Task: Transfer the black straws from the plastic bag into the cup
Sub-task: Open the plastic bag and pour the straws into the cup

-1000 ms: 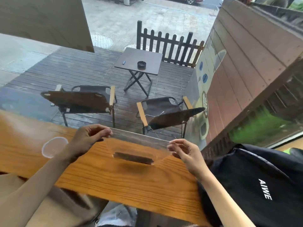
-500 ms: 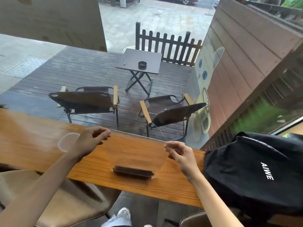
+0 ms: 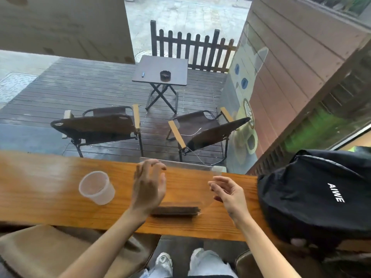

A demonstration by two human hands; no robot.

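Black straws (image 3: 176,211) lie bundled at near end of clear plastic bag (image 3: 186,185) on wooden counter (image 3: 40,197). Cup (image 3: 96,187) stands left. Our left hand (image 3: 149,187) spread, holding nothing; right hand (image 3: 227,192) loosely curled, grip on bag unclear. We judge: steady bag mouth, reach in, pinch whole bundle.

Counter layout, near edge to far

On the counter (image 3: 50,197) the cup (image 3: 96,187) stands left, the backpack (image 3: 313,197) right; between them the straws (image 3: 176,210) lie inside the plastic bag (image 3: 192,185), near the near edge. The left hand (image 3: 148,187) hovers left of the bag, the right hand (image 3: 228,192) at its right. Two chairs (image 3: 100,125) and a small table (image 3: 160,71) stand beyond.
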